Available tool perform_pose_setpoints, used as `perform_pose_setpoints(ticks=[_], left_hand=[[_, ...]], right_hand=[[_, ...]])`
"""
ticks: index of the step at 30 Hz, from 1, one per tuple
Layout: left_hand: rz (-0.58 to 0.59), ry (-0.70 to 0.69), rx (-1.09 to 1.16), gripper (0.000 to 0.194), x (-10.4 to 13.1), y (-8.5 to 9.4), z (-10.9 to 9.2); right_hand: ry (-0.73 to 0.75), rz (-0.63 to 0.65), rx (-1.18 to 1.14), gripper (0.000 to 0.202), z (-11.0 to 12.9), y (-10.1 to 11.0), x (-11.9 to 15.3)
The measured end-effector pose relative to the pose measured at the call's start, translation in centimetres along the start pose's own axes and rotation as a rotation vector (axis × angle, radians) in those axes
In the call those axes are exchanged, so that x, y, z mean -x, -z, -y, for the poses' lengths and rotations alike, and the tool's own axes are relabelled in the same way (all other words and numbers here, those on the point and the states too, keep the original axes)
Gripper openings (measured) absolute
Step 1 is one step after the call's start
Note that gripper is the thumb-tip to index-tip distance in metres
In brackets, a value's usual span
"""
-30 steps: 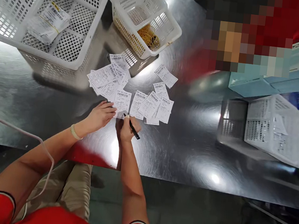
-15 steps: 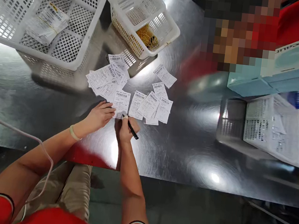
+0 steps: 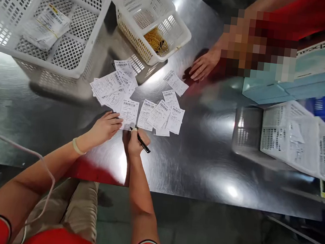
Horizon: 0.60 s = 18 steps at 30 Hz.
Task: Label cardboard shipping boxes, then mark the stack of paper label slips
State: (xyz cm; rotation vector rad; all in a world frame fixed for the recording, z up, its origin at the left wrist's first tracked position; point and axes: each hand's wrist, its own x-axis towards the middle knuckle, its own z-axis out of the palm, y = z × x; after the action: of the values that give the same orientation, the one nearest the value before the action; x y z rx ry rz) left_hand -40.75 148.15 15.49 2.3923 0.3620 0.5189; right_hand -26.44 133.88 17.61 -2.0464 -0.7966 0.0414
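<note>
A black pen [image 3: 143, 143] is gripped in my right hand [image 3: 137, 142], its tip at the lower part of a white printed slip [image 3: 129, 111] with a barcode. Fingers stretched out, my left hand [image 3: 107, 125] lies at the lower left edge of that same slip. To its upper left spreads an overlapping pile of slips [image 3: 110, 86]. Right of the slip under the pen, more overlapping slips [image 3: 159, 115] lie on the metal table, and a separate slip [image 3: 175, 83] sits farther back. The writing at the pen tip is too small to read.
A large white basket [image 3: 81, 60] with a banded bundle of papers [image 3: 48, 26] stands at the left. Beside it, a smaller basket [image 3: 179, 47] holds yellow rubber bands [image 3: 155, 41]. Another person's hand [image 3: 204, 66] rests on the table. Boxes [image 3: 311, 72] and a basket [image 3: 293, 133] are at the right.
The other person's hand now lies on the table at the back right. My pen hand has hardly moved and stays at the same slip. The whole view has shifted slightly.
</note>
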Motion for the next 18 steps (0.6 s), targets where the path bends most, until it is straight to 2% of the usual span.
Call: perform_pose_setpoints(ticks=[5, 8, 11, 13, 15, 18], left_hand=[[0.014, -0.012, -0.061, 0.032, 0.1, 0.2, -0.1], [0.097, -0.026, -0.157, 0.039, -0.3, 0.0, -1.0], [0.194, -0.066, -0.242, 0.049, -1.4, -0.3, -2.6], [0.248, -0.099, -0.276, 0.055, -2.8, -0.3, -3.6], [0.296, -0.133, -0.282, 0.058, -4.9, 0.3, -4.3], [0.279, -0.15, -0.25, 0.05, -9.9, 2.0, -4.6]], right_hand=[[-0.077, -0.032, 0.007, 0.053, -0.5, 0.5, 0.7], [-0.142, -0.174, 0.029, 0.047, -1.2, 3.1, -0.9], [-0.104, -0.315, 0.107, 0.05, -2.9, 7.0, -5.0], [-0.069, -0.335, 0.152, 0.055, -4.7, 9.4, -8.2], [-0.078, -0.293, 0.174, 0.06, -6.5, 11.2, -10.9], [-0.103, -0.216, 0.178, 0.063, -8.8, 12.1, -12.5]])
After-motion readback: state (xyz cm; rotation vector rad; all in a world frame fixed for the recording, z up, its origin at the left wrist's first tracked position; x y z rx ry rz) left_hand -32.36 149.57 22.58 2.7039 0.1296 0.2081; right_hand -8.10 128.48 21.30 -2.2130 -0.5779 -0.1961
